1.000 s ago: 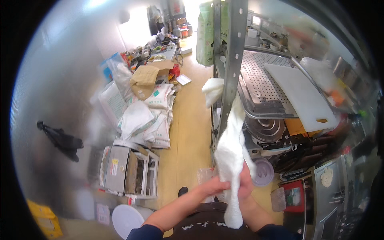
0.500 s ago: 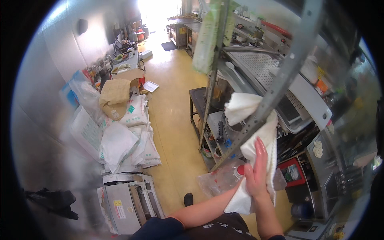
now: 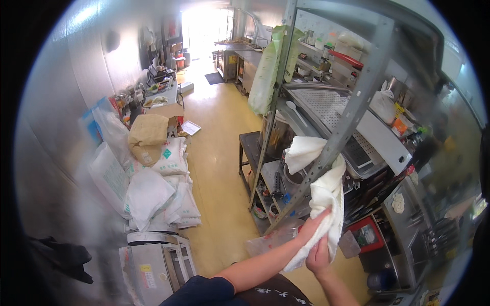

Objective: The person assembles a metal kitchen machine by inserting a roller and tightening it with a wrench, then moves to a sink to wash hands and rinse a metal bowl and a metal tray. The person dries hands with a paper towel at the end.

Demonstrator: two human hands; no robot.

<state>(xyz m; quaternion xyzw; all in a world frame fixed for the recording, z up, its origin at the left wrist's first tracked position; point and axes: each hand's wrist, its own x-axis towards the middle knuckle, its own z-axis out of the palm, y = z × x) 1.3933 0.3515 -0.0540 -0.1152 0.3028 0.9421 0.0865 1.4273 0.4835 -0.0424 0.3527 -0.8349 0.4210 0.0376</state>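
A white towel [image 3: 327,189] is draped around the slanted metal post [image 3: 352,109] of a shelf rack, and its upper end sticks out to the left of the post. My left hand [image 3: 312,228] is closed on the lower, bunched part of the towel, with its fingertips partly hidden in the folds. Just below it, my right hand [image 3: 319,256] is wrapped round the same cloth, fingers curled. One corner of the towel hangs down past my left wrist.
A perforated metal tray [image 3: 321,104] and a white board [image 3: 383,132] rest on the rack. Below my hands lies a clear plastic bag [image 3: 270,241]. White sacks [image 3: 168,194] and a brown paper package [image 3: 148,130] are piled left of the yellow floor [image 3: 217,168]. A red-framed box [image 3: 364,233] stands lower right.
My right hand has gone from lying flat with stretched fingers to gripping the towel lower down. My left hand has come out from behind the cloth. The towel is more bunched, and the view has shifted slightly.
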